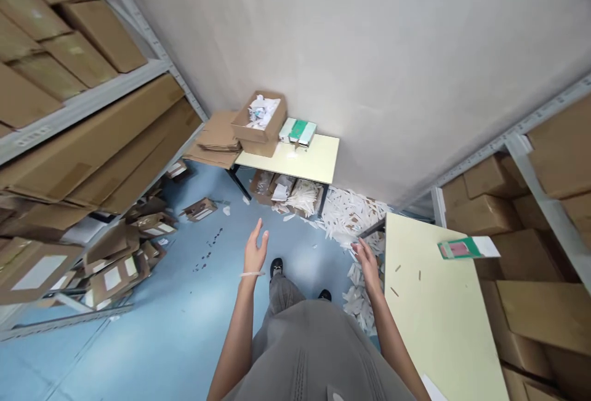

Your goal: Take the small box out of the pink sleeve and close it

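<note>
- Right now the right hand [367, 259], loosely curled and holding nothing, hangs at the near table's [434, 321] nine-o'clock edge.
- Left hand [255, 248] spread, empty, farther off.
- Green-and-white packet [466, 247] lies toward three o'clock, lengthwise across.

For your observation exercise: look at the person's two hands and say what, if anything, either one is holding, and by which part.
Nothing is held. The left hand is open in the air above the blue floor; the right hand hangs empty beside the near table.

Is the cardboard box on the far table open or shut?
Open: the cardboard box has no lid over it, and white crumpled material shows inside.
</note>
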`<state>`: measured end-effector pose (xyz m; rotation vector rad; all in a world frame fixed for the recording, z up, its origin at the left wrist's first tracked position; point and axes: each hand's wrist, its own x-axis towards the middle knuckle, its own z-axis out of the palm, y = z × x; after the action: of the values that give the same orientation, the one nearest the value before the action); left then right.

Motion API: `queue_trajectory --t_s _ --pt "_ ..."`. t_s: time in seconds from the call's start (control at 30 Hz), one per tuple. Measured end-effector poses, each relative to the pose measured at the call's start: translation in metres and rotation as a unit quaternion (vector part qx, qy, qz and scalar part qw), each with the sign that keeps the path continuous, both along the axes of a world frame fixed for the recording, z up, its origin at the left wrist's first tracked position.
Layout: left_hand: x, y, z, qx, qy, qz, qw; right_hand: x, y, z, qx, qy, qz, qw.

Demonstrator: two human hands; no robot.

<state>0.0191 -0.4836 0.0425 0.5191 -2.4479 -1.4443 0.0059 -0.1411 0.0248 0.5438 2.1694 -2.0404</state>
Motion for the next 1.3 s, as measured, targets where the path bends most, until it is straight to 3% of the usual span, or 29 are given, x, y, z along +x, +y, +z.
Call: queue_trajectory --t_s 0.17,0.33,0.47,0.57,0.7,0.83,0.93,1.17,1.3 --pt "-0.003 -0.083 -0.005 0.031 0.014 0.060 0.998 -0.047 -0.093 -0.006 0.010 0.017 0.048 0.999" --pt "-0.015 -0.178 -0.001 0.035 0.025 0.109 0.993 -0.078 -0.217 -0.010 -0.005 0.019 0.100 0.995" --pt "-0.019 -0.244 -0.006 0.045 0.000 0.110 0.993 -0.097 -0.305 -0.010 0.006 0.035 0.145 0.989" --pt "-0.026 -0.280 -0.014 0.054 -0.019 0.126 0.990 -0.114 -0.343 -0.009 0.033 0.040 0.168 0.984" --pt "-0.046 -0.313 -0.032 0.070 -0.055 0.147 0.985 -0.149 -0.363 -0.018 0.069 0.030 0.164 0.984" --pt "-0.081 -0.340 -0.056 0.081 -0.081 0.151 0.982 -0.201 -0.388 -0.039 0.106 0.010 0.152 0.983" --pt "-0.114 -0.369 -0.067 0.079 -0.089 0.177 0.977 -0.252 -0.428 -0.051 0.120 0.012 0.186 0.975" --pt "-0.210 -0.458 -0.049 0.057 -0.044 0.201 0.977 -0.378 -0.570 -0.040 0.117 0.075 0.296 0.945" --pt "-0.268 -0.493 -0.056 0.064 -0.030 0.190 0.979 -0.427 -0.636 -0.041 0.145 0.073 0.333 0.929"
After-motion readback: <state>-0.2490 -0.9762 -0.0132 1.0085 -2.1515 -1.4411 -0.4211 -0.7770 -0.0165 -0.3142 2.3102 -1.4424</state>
